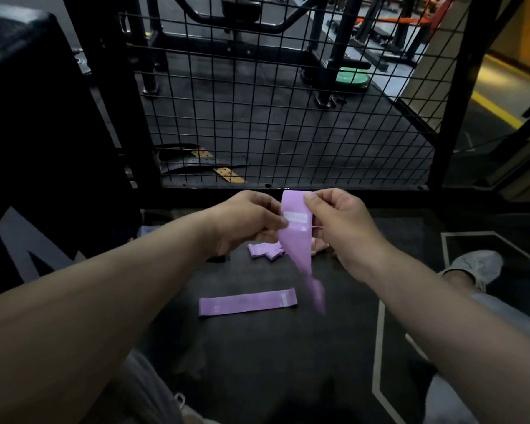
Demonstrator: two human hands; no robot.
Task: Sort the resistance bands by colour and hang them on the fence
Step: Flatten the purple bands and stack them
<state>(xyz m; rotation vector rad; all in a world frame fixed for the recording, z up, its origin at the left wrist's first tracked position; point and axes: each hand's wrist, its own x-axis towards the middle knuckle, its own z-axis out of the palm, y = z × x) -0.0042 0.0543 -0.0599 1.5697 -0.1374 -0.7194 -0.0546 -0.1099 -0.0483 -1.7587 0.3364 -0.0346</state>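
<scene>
A purple resistance band (297, 240) hangs in front of me, its lower end dangling and blurred. My left hand (245, 221) pinches its left edge near the white label. My right hand (340, 221) pinches its upper right edge. A second purple band (247, 302) lies flat on the dark floor below my hands. A crumpled purple band (265, 250) lies on the floor just behind the held one. The black wire-mesh fence (273, 102) stands upright straight ahead, its bottom rail just beyond my hands.
A large black padded block (37, 123) stands at the left. Behind the fence lie dark belts with tan patches (196, 163), gym machine frames and a green weight plate (351, 78). My shoe (475, 264) rests at the right on the line-marked floor.
</scene>
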